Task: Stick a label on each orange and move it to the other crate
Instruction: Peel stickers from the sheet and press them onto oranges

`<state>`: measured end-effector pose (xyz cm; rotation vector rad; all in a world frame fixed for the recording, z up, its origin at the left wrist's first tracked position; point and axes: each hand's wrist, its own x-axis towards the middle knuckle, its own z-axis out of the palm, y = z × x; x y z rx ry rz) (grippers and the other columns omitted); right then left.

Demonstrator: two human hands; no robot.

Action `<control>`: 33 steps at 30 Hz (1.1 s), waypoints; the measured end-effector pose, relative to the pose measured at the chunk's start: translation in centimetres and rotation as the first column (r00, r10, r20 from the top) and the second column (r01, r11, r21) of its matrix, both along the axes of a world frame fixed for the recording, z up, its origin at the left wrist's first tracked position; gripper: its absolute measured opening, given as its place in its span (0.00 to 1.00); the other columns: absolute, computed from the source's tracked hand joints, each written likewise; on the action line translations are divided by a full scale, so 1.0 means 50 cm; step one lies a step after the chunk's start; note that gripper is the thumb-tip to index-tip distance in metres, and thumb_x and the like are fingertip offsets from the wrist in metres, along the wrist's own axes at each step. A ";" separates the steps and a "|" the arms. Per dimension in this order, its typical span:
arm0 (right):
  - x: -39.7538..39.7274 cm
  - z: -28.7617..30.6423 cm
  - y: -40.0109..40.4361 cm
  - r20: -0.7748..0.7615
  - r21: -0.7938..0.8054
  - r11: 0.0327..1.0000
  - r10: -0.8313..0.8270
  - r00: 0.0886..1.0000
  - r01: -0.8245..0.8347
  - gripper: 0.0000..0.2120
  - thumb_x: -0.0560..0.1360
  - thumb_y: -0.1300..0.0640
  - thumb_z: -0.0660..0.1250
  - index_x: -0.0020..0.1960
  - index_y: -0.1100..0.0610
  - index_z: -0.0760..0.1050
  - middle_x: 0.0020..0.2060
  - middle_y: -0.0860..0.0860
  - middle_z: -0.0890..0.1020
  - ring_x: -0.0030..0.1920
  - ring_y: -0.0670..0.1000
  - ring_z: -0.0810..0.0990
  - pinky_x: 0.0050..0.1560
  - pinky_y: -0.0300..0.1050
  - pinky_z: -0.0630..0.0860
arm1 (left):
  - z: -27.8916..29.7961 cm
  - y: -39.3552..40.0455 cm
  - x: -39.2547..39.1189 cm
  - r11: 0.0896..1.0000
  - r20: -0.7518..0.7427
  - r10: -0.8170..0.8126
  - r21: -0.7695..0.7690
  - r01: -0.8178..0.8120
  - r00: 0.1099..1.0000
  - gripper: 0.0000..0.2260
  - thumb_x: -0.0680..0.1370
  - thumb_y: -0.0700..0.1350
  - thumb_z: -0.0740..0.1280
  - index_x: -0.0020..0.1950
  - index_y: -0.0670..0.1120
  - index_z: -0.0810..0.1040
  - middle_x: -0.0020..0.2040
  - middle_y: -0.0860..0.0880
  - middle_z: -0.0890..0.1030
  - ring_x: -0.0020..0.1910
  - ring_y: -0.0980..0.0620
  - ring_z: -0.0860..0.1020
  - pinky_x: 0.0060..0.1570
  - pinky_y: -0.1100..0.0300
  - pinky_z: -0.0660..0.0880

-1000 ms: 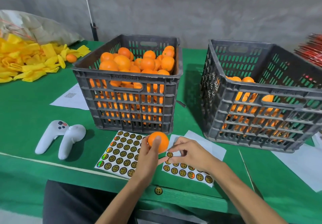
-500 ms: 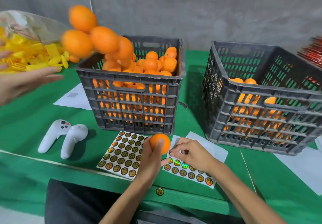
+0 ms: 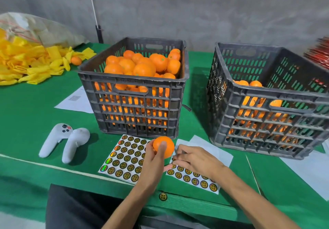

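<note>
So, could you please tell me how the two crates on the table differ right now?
The left crate is heaped with oranges up to its rim, while the right crate is only partly filled, its upper walls bare. The left crate sits straight behind the sticker sheets; the right crate stands off to the side, turned at an angle. Both are dark slotted plastic crates with handle cut-outs, on the green table.

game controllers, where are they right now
In the head view the two white game controllers lie on the green table, left of the fuller crate and the full sticker sheet.
</note>
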<state>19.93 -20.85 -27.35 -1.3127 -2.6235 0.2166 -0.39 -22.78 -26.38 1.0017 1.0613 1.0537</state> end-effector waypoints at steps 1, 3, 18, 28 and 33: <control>-0.001 -0.001 -0.001 0.014 0.019 1.000 0.001 1.000 -0.002 0.23 0.85 0.42 0.56 0.63 0.57 0.82 0.55 0.51 0.78 0.48 0.52 0.81 0.50 0.52 0.80 | 0.001 -0.001 0.001 1.000 0.007 0.001 -0.003 -0.001 1.000 0.17 0.81 0.61 0.64 0.68 0.61 0.66 0.64 0.55 0.73 0.61 0.52 0.80 0.50 0.54 0.84; -0.004 -0.005 -0.002 0.029 0.034 0.999 -0.004 1.000 0.003 0.24 0.85 0.43 0.55 0.63 0.57 0.82 0.55 0.51 0.79 0.47 0.53 0.82 0.48 0.53 0.80 | 0.004 -0.003 0.001 1.000 0.019 0.002 -0.011 -0.002 1.000 0.11 0.82 0.59 0.64 0.63 0.64 0.68 0.63 0.56 0.74 0.60 0.53 0.80 0.47 0.57 0.83; 0.015 -0.036 0.013 -0.349 -0.246 0.959 -0.226 0.910 0.143 0.16 0.75 0.38 0.71 0.61 0.41 0.83 0.54 0.40 0.73 0.37 0.46 0.71 0.39 0.33 0.66 | 0.003 -0.012 0.012 1.000 0.027 0.008 -0.021 -0.008 1.000 0.19 0.83 0.57 0.63 0.73 0.59 0.64 0.66 0.53 0.73 0.63 0.49 0.80 0.56 0.58 0.82; 0.006 -0.026 0.024 -0.391 -0.225 0.963 -0.229 0.891 0.148 0.09 0.78 0.42 0.71 0.55 0.43 0.86 0.49 0.39 0.77 0.37 0.45 0.74 0.38 0.34 0.68 | -0.001 -0.011 0.006 1.000 0.031 0.015 -0.006 -0.015 0.999 0.18 0.83 0.56 0.63 0.72 0.58 0.65 0.66 0.53 0.73 0.63 0.51 0.80 0.51 0.60 0.82; 0.004 -0.032 0.013 -0.255 0.026 0.991 -0.120 0.959 0.131 0.10 0.80 0.48 0.68 0.55 0.48 0.87 0.51 0.39 0.79 0.34 0.39 0.71 0.39 0.30 0.66 | -0.010 -0.010 0.003 0.999 0.033 0.032 -0.015 -0.032 0.999 0.19 0.83 0.56 0.64 0.73 0.56 0.66 0.66 0.51 0.73 0.63 0.48 0.80 0.50 0.60 0.82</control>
